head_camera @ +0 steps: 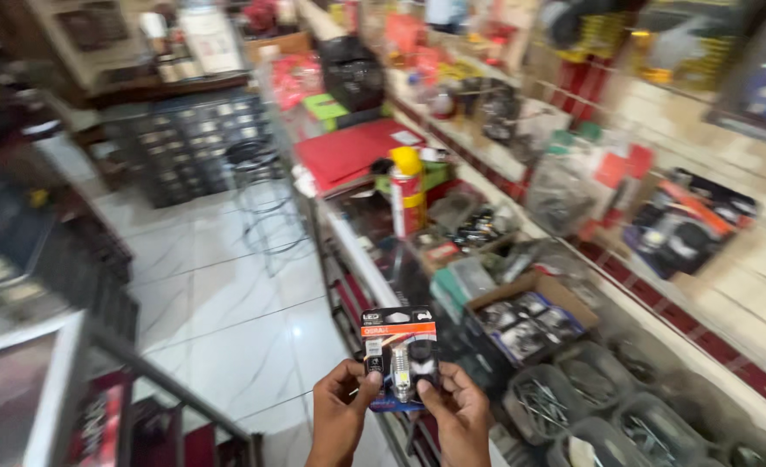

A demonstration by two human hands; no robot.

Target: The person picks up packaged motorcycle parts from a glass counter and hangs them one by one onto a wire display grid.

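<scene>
At the lower centre of the frame, the left hand [341, 406] and right hand [459, 415] each pinch a lower corner of the upright black-and-orange bulb blister pack [399, 356], its long axis vertical above both grips.

A spray can [408, 192] stands on the worktop [361, 251], with a cardboard box [527, 320] nearer on its right and a stool [251, 157] on the floor [218, 303] to its left.
</scene>
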